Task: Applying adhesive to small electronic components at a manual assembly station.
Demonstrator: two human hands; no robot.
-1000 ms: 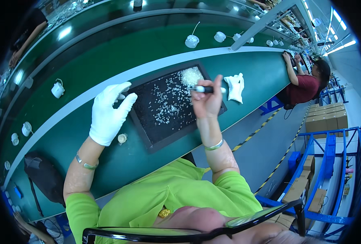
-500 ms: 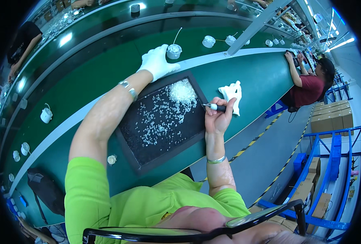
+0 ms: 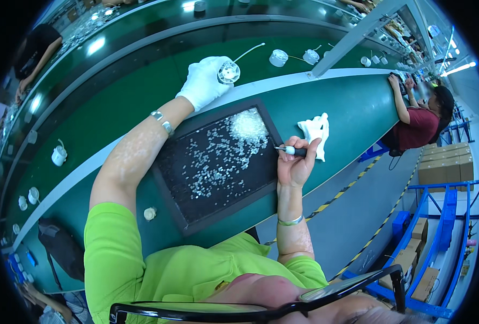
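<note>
My left hand (image 3: 201, 83), in a white glove, grips a round white plastic housing (image 3: 229, 72) with a thin wire sticking out of it. The housing is tilted, so its inner side shows. Bare, my right hand (image 3: 293, 170) pinches a slim pen-like tool (image 3: 295, 151) with a dark grip and a pale front. The tool's thin tip points left, over the right rim of a black tray (image 3: 181, 218). On the tray lie many small clear pieces (image 3: 212, 162), heaped into a pile (image 3: 249, 126) at its far right corner.
A crumpled white glove (image 3: 316, 132) lies right of the tray, a small cream-coloured part (image 3: 150, 214) left of it. More round housings (image 3: 278, 58) rest on the green belt behind a pale rail. A metal post (image 3: 339, 48) rises there. A co-worker (image 3: 420, 119) sits at the right.
My left hand has closed round the housing and tipped it, and its wire now leans right. My right hand still holds the tool by the tray's edge.
</note>
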